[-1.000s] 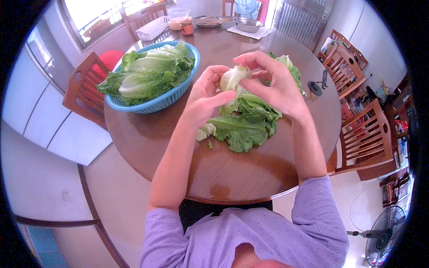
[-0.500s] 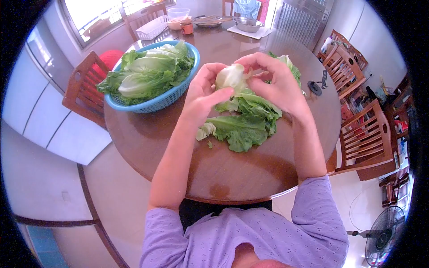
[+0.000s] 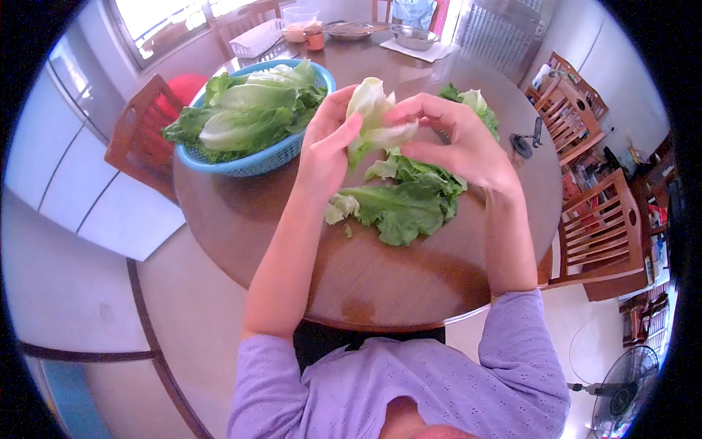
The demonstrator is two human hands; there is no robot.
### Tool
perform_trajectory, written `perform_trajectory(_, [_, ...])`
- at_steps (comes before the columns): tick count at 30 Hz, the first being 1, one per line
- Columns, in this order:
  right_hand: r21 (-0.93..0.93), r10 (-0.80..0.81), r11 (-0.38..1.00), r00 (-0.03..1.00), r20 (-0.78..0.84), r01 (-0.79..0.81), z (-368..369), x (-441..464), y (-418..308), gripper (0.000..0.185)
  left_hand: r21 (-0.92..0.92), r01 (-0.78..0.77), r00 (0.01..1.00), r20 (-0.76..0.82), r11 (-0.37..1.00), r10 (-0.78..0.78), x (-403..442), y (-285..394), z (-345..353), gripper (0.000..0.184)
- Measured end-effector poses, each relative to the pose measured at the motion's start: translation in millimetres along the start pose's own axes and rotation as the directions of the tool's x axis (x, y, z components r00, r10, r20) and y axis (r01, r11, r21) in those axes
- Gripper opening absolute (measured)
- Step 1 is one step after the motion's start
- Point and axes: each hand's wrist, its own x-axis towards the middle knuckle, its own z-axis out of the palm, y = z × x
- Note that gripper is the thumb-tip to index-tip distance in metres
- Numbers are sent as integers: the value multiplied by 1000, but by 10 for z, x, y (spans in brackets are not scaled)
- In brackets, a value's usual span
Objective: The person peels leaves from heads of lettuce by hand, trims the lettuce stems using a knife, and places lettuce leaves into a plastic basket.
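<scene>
Above the table, my left hand (image 3: 328, 144) is closed round the left side of a small pale lettuce heart (image 3: 370, 106). My right hand (image 3: 462, 144) has its thumb and fingers on a whitish leaf at the right side of the same heart. Loose green lettuce leaves (image 3: 406, 208) lie on the table below my hands, with a small pale scrap at their left end. More lettuce (image 3: 479, 111) sits behind my right hand, partly hidden by it. To the left, a blue plastic basket (image 3: 252, 167) is heaped with large lettuce leaves (image 3: 245, 117).
The round brown table (image 3: 380, 285) also bears a black stand (image 3: 521, 144) at the right. Along its far edge are a metal bowl (image 3: 415, 37), a white basket (image 3: 256, 38) and an orange jar (image 3: 314, 38). Wooden chairs surround it; a fan (image 3: 624, 395) stands lower right.
The lettuce heart has turned more upright in my left hand, its leaves now spread apart. My right hand has shifted slightly right and down, and the view has moved a little.
</scene>
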Motion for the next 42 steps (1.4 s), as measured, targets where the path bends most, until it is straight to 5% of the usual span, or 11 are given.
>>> perform_trajectory(9, [184, 102, 979, 992, -74, -87, 105, 24, -5, 39, -148, 51, 995, -83, 988, -64, 24, -16, -15, 37])
perform_trajectory(18, [218, 99, 971, 995, 5, -98, -107, -67, -147, 43, -86, 98, 981, -161, 991, -111, 99, -13, -167, 45])
perform_trajectory(23, [286, 137, 952, 987, -84, -108, -324, -126, -153, 48, -323, 169, 978, -60, 931, -199, 82, -12, -184, 50])
perform_trajectory(24, [237, 73, 971, 979, -193, -26, -325, -123, -104, 49, -374, 185, 976, -37, 909, -214, 82, -26, -204, 50])
perform_trajectory(31, [21, 121, 992, 868, -482, -126, -357, 43, 0, 45, -480, 280, 955, 54, 831, -291, 69, -65, -222, 51])
perform_trajectory(34, [-88, 51, 992, 925, -377, -90, -367, 446, 190, 41, -425, 349, 929, 42, 835, -367, 62, -43, -133, 52])
perform_trajectory(37, [-69, -46, 997, 962, -271, 28, -263, 1008, 392, 39, -412, 371, 927, 218, 833, -305, 48, -53, -190, 54])
perform_trajectory(38, [-31, -97, 995, 966, -239, 92, -203, 1212, 465, 39, -381, 364, 930, 98, 850, -355, 11, 59, -73, 56])
perform_trajectory(40, [-294, -192, 949, 950, -245, 116, -70, 1577, 510, 39, -367, 324, 944, 186, 872, -273, 3, 81, -130, 57])
perform_trajectory(42, [-289, -238, 944, 938, -251, 162, 134, 1903, 545, 37, -307, 274, 959, 162, 911, -234, -17, 113, -130, 59])
